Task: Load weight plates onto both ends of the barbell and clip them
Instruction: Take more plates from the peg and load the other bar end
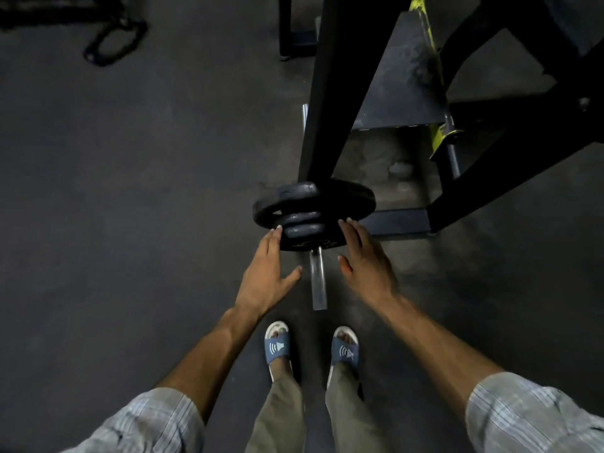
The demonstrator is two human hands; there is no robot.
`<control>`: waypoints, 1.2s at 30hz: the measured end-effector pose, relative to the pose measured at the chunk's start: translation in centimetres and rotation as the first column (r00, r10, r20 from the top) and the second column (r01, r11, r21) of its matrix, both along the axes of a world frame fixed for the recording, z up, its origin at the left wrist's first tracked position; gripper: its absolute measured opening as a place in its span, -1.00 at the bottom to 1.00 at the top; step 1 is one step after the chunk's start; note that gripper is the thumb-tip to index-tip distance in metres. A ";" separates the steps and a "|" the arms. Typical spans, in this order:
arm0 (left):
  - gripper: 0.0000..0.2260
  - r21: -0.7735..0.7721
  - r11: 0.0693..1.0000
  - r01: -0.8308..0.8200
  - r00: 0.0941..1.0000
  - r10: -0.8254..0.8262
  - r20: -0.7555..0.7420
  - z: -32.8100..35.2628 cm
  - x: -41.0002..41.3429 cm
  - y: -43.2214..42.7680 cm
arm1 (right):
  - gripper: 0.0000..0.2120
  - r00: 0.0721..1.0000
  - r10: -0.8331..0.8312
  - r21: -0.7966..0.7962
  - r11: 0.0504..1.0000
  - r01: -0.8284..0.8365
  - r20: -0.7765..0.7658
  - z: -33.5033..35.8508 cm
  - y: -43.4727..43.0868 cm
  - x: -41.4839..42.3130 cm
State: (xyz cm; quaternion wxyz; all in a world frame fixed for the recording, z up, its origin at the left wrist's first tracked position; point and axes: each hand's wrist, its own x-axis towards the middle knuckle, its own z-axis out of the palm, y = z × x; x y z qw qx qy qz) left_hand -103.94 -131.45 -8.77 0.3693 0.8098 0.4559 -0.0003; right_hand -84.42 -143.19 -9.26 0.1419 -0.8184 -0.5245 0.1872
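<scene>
A steel barbell sleeve (pixel 317 279) points toward me, its bare end sticking out over the floor. Black weight plates (pixel 307 220) sit stacked on it: a wide one at the back and smaller ones in front. My left hand (pixel 266 276) has flat, spread fingers whose tips touch the left edge of the front plate. My right hand (pixel 366 256) rests the same way on the right edge, fingers apart. Neither hand curls around anything. The rest of the bar is hidden behind a black rack post. No clip shows on the sleeve.
A black rack post (pixel 327 93) rises right behind the plates, with the bench frame (pixel 490 132) and yellow fittings (pixel 441 138) to the right. A dark chain or strap (pixel 111 44) lies on the rubber floor at top left. My sandalled feet (pixel 310 348) stand just below the bar end.
</scene>
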 end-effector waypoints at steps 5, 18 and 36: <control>-0.39 0.126 0.992 -0.027 0.999 0.023 0.034 -1.7 0.2 1.6 | -0.43 0.988 0.027 0.083 0.996 -0.040 0.154 -1.5 2.2 1.1; -0.59 -0.006 0.985 0.172 0.952 -0.167 -0.257 -1.8 -2.6 -3.2 | -0.60 0.951 0.288 -0.178 0.936 -0.305 -0.116 0.2 -3.0 -0.4; -0.74 0.084 0.982 0.168 0.982 -0.175 0.076 17.6 -6.8 -20.9 | -0.56 0.952 0.157 -0.088 0.979 -0.186 -0.264 21.4 -24.2 -3.8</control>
